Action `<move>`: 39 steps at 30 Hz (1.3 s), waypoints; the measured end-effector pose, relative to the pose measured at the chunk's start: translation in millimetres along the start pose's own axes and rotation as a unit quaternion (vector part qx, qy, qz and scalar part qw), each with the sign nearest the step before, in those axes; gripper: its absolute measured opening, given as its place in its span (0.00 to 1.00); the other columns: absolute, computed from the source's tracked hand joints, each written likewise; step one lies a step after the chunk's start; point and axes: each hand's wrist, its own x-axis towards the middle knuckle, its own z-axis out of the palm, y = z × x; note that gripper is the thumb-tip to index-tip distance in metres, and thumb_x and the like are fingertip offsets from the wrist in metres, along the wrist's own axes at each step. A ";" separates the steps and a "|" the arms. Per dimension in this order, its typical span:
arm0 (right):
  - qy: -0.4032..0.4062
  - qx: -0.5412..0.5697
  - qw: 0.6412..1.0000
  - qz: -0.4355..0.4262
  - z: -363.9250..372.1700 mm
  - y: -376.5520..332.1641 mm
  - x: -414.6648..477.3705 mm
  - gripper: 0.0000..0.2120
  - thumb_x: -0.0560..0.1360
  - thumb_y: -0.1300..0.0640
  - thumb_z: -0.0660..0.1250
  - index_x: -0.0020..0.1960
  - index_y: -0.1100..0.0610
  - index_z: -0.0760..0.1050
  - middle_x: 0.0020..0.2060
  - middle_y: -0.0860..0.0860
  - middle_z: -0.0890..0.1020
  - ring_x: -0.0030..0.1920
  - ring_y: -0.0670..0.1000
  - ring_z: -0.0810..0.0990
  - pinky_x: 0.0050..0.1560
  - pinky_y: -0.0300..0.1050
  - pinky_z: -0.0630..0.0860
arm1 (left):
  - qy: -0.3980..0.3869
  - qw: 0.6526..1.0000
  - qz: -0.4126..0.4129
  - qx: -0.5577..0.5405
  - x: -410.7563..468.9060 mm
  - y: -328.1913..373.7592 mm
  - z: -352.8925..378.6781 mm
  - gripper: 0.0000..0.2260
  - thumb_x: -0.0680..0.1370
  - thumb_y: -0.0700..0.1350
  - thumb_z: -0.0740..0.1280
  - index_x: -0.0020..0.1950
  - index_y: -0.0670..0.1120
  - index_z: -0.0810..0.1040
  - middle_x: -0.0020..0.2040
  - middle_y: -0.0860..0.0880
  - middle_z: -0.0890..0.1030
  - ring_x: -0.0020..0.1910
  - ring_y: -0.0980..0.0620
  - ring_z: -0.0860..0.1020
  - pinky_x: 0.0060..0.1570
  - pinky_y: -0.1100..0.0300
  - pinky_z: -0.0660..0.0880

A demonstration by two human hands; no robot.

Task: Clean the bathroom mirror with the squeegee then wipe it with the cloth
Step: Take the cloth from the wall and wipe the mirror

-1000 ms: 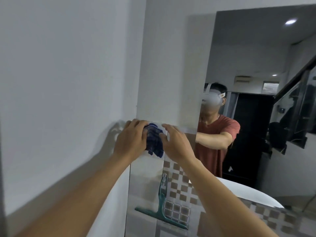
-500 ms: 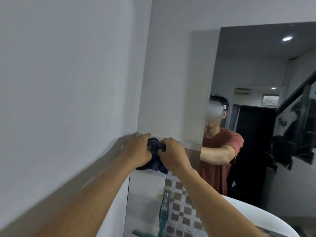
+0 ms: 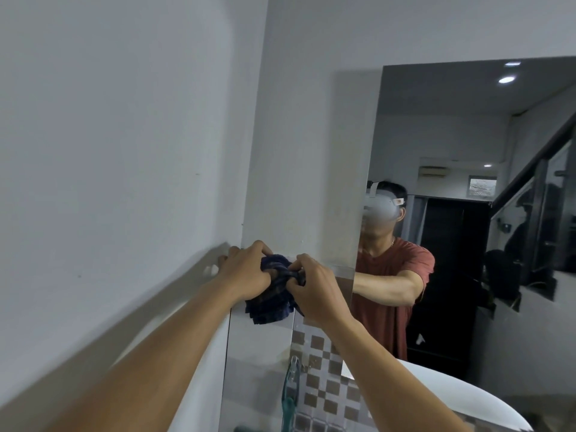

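- The left hand (image 3: 246,272) and right hand (image 3: 314,288) meet at the upper left corner of the mirror (image 3: 467,213), both curled tight around a dark blue checked cloth (image 3: 271,294).
- The left hand's fingers wrap over the top of the bundle; the right hand pinches a twisted fold of it between thumb and fingers. The grip looks like bunching or wringing the cloth into a firm pad, probably so it presses evenly on the glass.
- The cloth hangs partly below the hands, its loose edge lying against the wall tiles beside the mirror's edge.
- The teal squeegee (image 3: 291,391) stands low against the checked tiles, well apart from the hands, which suggests the squeegee pass is over and the wiping step is in hand.
- A white basin (image 3: 467,406) curves below at the right; the mirror reflects the person's outstretched arm.
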 end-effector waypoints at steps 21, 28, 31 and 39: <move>0.053 0.221 0.970 0.092 -153.3 -1.4 -62.1 0.05 0.79 0.63 0.70 0.54 0.56 0.79 0.45 0.53 0.84 0.42 0.45 0.85 0.44 0.39 0.83 | -0.108 0.957 0.172 -0.208 -38.0 111.5 -46.0 0.04 0.76 0.46 0.74 0.50 0.49 0.84 0.43 0.48 0.83 0.47 0.46 0.81 0.53 0.50 0.79; 0.197 0.082 0.968 0.135 -201.4 17.4 -85.0 0.14 0.72 0.49 0.76 0.51 0.40 0.72 0.52 0.47 0.81 0.52 0.49 0.82 0.49 0.53 0.83 | -0.118 0.938 0.188 -0.268 -42.4 189.1 -38.6 0.03 0.78 0.43 0.72 0.50 0.47 0.85 0.44 0.53 0.81 0.45 0.54 0.80 0.42 0.66 0.73; 0.288 0.028 0.950 0.116 -209.8 16.8 -102.2 0.15 0.76 0.54 0.73 0.45 0.43 0.67 0.48 0.44 0.78 0.48 0.47 0.79 0.45 0.43 0.77 | -0.114 0.934 0.181 -0.286 -33.8 220.5 -33.3 0.02 0.76 0.44 0.73 0.47 0.50 0.86 0.45 0.51 0.85 0.49 0.49 0.82 0.54 0.54 0.78; 0.229 -0.033 0.966 0.114 -199.7 26.6 -116.0 0.40 0.74 0.23 0.50 0.80 0.39 0.47 0.82 0.46 0.38 0.82 0.53 0.46 0.78 0.60 0.59 | -0.188 0.893 0.184 -0.366 -20.2 274.6 -31.1 0.14 0.71 0.52 0.76 0.54 0.49 0.86 0.56 0.49 0.85 0.57 0.48 0.83 0.66 0.46 0.75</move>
